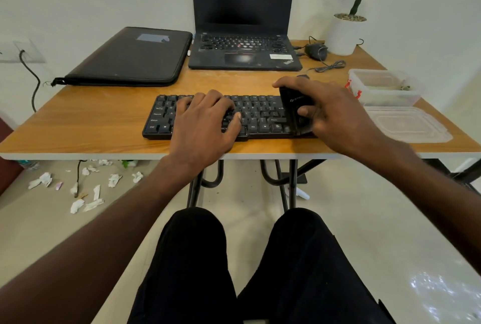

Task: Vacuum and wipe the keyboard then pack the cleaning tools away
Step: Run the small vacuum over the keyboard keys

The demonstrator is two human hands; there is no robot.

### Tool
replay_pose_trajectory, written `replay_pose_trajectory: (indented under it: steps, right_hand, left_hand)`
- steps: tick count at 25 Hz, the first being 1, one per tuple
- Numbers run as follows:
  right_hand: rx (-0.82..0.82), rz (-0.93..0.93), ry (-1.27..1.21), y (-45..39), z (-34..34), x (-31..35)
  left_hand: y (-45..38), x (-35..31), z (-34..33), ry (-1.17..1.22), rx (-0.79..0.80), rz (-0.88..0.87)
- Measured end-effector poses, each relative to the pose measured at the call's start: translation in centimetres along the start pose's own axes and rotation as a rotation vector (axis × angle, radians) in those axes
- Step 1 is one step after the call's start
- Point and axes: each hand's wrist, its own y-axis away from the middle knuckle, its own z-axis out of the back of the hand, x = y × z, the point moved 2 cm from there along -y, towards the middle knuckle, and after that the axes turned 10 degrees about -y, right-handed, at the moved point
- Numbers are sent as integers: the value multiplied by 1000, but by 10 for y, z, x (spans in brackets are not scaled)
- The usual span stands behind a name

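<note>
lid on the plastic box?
No, the lid lies flat on the table, in front of the open box.

We count one keyboard [221, 115], one handheld vacuum [295, 112], one laptop [243, 47], one sleeve case [130, 58], one mouse [316, 51], one clear box [385, 89], one lid [406, 125], one potted plant [346, 31], two hands.

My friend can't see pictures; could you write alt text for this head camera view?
A seated person's right hand grips a small black vacuum on the right end of a black keyboard, while the left hand rests on its keys.
</note>
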Motion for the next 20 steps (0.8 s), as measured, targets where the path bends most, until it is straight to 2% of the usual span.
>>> replay_pose_trajectory:
  steps: [2, 4, 5, 8, 10, 12, 15, 18, 20]
  right_hand:
    - [-76, 24, -38, 4, -1, 5]
    - [-79, 93, -218, 16, -11, 7]
    - [-77, 114, -228, 22, -14, 4]
    - [-102, 52, -24, 26, -1, -16]
    - [-221, 8, 151, 28, 4, -17]
    - [-295, 67, 69, 35, -5, -6]
    - [-250, 179, -128, 43, -21, 1]
    - [-256, 93, -138, 36, -12, -8]
    - [-342, -5, -115, 32, -3, -13]
  left_hand:
    - [-1, 0, 0, -4, -1, -2]
    - [-1, 0, 0, -10, 0, -4]
    - [-1, -1, 1, -15, 4, -6]
    - [0, -1, 1, -22, 11, -6]
    - [0, -3, 3, -28, 11, -7]
    - [0, -4, 3, -40, 14, -7]
    - [0, -5, 3, -57, 15, -1]
    - [-6, -15, 7, 11, -24, 13]
    - [-12, -28, 5, 75, -28, 1]
